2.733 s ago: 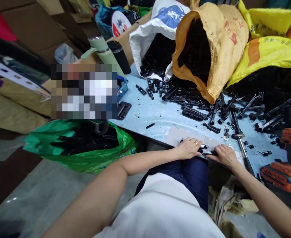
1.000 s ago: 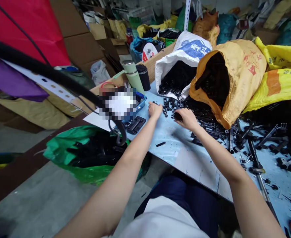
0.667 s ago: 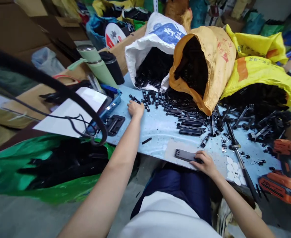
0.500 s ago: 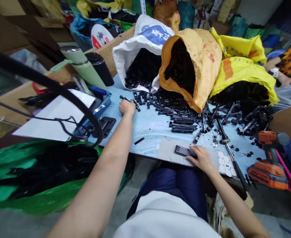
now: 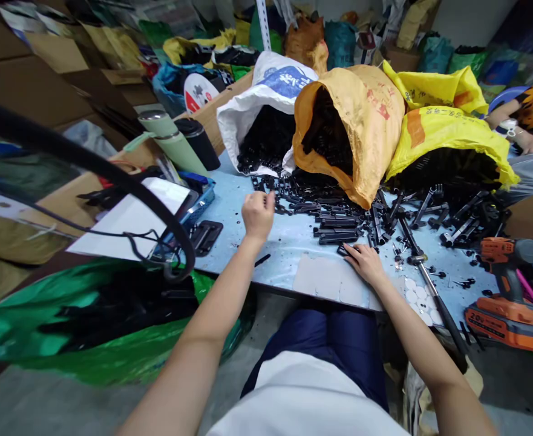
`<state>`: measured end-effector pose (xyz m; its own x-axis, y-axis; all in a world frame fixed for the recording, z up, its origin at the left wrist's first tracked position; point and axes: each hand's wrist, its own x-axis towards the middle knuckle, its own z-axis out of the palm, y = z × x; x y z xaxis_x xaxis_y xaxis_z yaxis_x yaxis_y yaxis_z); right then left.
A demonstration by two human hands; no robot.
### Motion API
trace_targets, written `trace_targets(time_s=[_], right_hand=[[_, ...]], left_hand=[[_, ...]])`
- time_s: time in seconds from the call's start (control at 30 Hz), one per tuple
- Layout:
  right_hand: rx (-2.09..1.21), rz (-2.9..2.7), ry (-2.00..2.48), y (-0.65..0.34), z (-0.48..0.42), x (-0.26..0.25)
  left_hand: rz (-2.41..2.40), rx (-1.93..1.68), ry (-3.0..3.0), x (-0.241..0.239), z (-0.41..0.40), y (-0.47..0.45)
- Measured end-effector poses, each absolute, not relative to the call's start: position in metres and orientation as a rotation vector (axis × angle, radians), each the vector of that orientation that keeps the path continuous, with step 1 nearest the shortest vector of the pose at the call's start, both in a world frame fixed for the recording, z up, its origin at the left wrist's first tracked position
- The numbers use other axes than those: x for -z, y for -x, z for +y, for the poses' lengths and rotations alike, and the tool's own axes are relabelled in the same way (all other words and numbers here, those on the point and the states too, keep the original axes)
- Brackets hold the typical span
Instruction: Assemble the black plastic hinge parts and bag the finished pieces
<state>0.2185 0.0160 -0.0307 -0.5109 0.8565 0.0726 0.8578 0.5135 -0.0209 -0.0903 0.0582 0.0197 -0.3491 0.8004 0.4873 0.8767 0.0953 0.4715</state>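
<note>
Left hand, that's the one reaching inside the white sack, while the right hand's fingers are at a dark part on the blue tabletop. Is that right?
Not quite: the head view shows the left hand outside the white sack, in front of its mouth. The right hand's fingers are indeed at a dark part on the blue tabletop.

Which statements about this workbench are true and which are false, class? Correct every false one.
1. The orange sack lies between the white sack and the yellow sack. True.
2. The black-handled tool lies between the right hand and the orange drill. True.
3. The right hand grips the drill. False: its fingers are at a black part.
4. The green bag lies on the table. False: it is below the table's edge.
5. The black cup stands beside the pale green bottle. True.
</note>
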Motion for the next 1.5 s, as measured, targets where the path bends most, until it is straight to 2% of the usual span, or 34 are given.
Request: trace_targets(time_s=[0.17,0.23,0.3,0.4,0.5,0.6,0.7,0.8,0.9,1.1,1.2,1.33,1.5], right_hand=[[-0.090,-2.694,1.399,-0.192,0.041,0.030],[-0.152,-2.675,1.382,-0.193,0.042,0.027],[-0.250,-2.576,1.399,-0.202,0.035,0.024],[-0.465,-2.279,1.435,-0.219,0.016,0.024],[-0.817,-1.935,1.427,-0.224,-0.001,0.027],[-1.277,-1.591,1.405,-0.210,-0.014,0.027],[-1.508,-1.321,1.345,-0.191,-0.022,0.024],[-1.524,-1.255,1.287,-0.182,-0.025,0.018],[-1.440,-1.446,1.250,-0.187,-0.024,0.013],[-1.061,-1.974,1.100,-0.208,-0.014,0.003],[-0.871,-2.114,1.024,-0.210,-0.011,-0.003],[-0.803,-2.125,1.049,-0.198,-0.013,-0.009],[-0.885,-1.914,1.152,-0.167,-0.027,-0.007]], left_hand=[[-1.647,0.523,2.662,-0.026,0.015,0.011],[-1.617,0.340,2.820,-0.016,0.005,-0.019],[-1.639,0.322,2.898,-0.001,-0.001,-0.036],[-1.687,0.419,2.954,0.023,-0.011,-0.038],[-1.839,0.603,2.924,0.034,-0.023,-0.028],[-2.051,1.000,2.792,0.029,-0.033,-0.026],[-2.124,1.416,2.714,0.015,-0.038,-0.031],[-2.161,1.642,2.727,0.006,-0.040,-0.035],[-2.179,1.728,2.730,0.004,-0.043,-0.034],[-2.099,1.480,2.768,0.001,-0.049,-0.025],[-2.097,1.495,2.733,-0.001,-0.053,-0.027],[-2.185,1.747,2.484,-0.001,-0.056,-0.039],[-2.270,2.157,2.060,-0.005,-0.054,-0.049]])
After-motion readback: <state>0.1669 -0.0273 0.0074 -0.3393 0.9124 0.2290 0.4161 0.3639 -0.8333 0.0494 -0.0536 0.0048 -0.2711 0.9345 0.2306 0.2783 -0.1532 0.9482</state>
